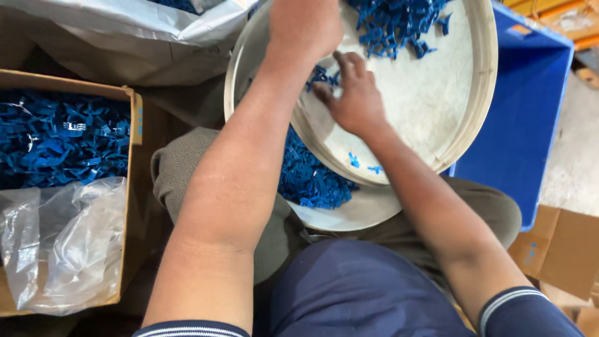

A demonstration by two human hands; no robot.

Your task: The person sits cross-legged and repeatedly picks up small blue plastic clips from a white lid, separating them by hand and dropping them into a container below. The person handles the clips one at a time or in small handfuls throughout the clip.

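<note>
Lap: my dark blue shirt (349, 287) fills the bottom of the view, striped cuffs at both sleeves, and my khaki trousers (187, 168) show beyond it at the knees.
Lower bowl: a white round bowl (349, 215) rests on my lap, holding a heap of small blue plastic clips (312, 181).
Upper tray: a second, wider white round tray (480, 81) sits tilted on top of the lower bowl, covering most of it; two loose blue clips (364, 163) lie on its near edge.
Right hand: my right hand (355, 97) lies palm down inside the tray, fingers bent and drawn close together over a small cluster of blue pieces (321, 76); I cannot tell whether I am actually pinching one.
Left hand: my left hand (306, 25) reaches across over the tray's left rim, knuckles up, fingers curled under and hidden, so I cannot tell what it grips, if anything.
Far pile: more blue clips (399, 22) are heaped at the far side of the tray.
Left side: a cardboard box (134, 118) full of blue clips, with a crumpled clear plastic bag (68, 243) at its near end.
Far left: a grey plastic sack (131, 25).
Right side: a blue plastic crate (530, 118) just beside the tray; nearer, brown cardboard cartons (561, 249).
</note>
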